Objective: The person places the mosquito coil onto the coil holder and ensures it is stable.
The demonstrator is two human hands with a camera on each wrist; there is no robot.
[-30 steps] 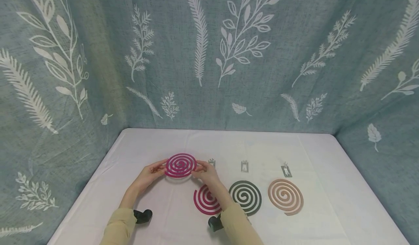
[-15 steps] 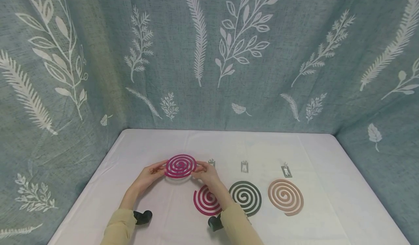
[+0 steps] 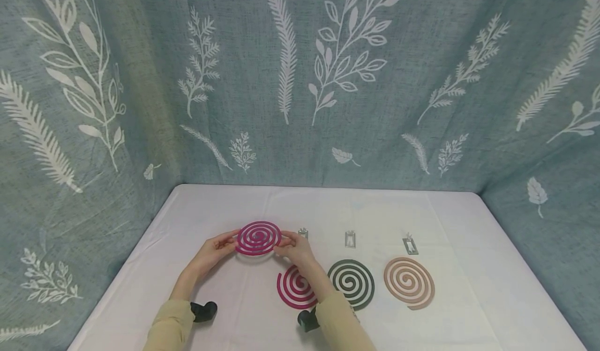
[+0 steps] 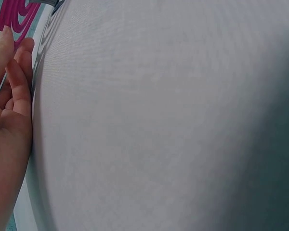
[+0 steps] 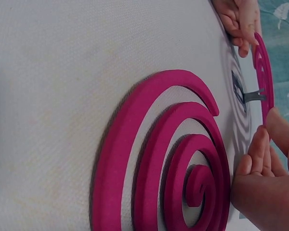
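Observation:
In the head view, a magenta mosquito coil is held level between both hands, left of the table's middle. My left hand pinches its left edge with thumb and fingers, and my right hand pinches the right edge. The right wrist view shows a small metal coil stand under the raised coil, its upright reaching the coil's middle. A second magenta coil lies flat on the cloth just below my right hand, partly hidden by the forearm in the head view.
A dark green coil and a tan coil lie farther right on the white tablecloth. Behind the row of coils are three small metal stands, the rightmost stand tilted. A patterned blue-green curtain encloses the table's back and sides.

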